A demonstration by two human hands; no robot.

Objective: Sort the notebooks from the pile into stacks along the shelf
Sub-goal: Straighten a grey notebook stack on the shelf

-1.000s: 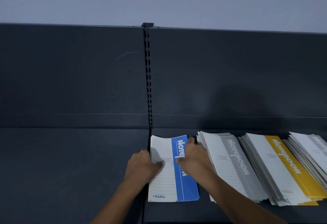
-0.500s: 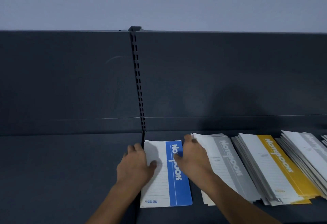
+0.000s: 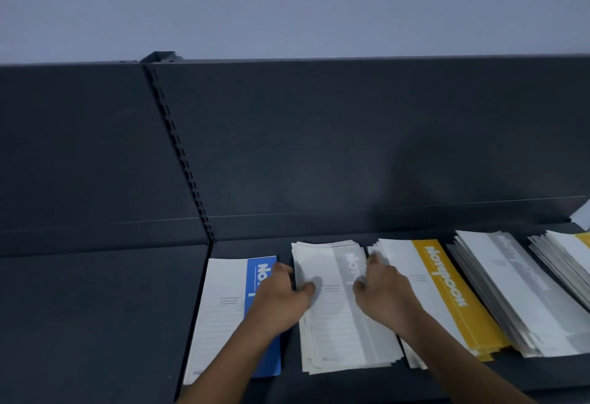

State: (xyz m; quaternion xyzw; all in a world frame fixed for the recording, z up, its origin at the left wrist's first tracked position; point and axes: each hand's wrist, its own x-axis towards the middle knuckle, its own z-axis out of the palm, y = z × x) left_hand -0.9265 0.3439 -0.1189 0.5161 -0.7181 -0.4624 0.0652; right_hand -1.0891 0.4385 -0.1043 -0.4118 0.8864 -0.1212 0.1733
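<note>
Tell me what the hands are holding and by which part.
The grey notebook stack, by its two long edges near the far end: the left hand grips the left edge, the right hand the right edge, thumbs on top.

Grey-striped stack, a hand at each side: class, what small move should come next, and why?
Probably press the left hand and right hand inward to square the grey stack: its sheets lie fanned with ragged edges, and the hands bracket it. The blue notebook beside it lies flat, apart.

Blue notebook (image 3: 220, 317) lying flat, grey stack (image 3: 335, 327) beside it, yellow stack (image 3: 447, 292) next
</note>
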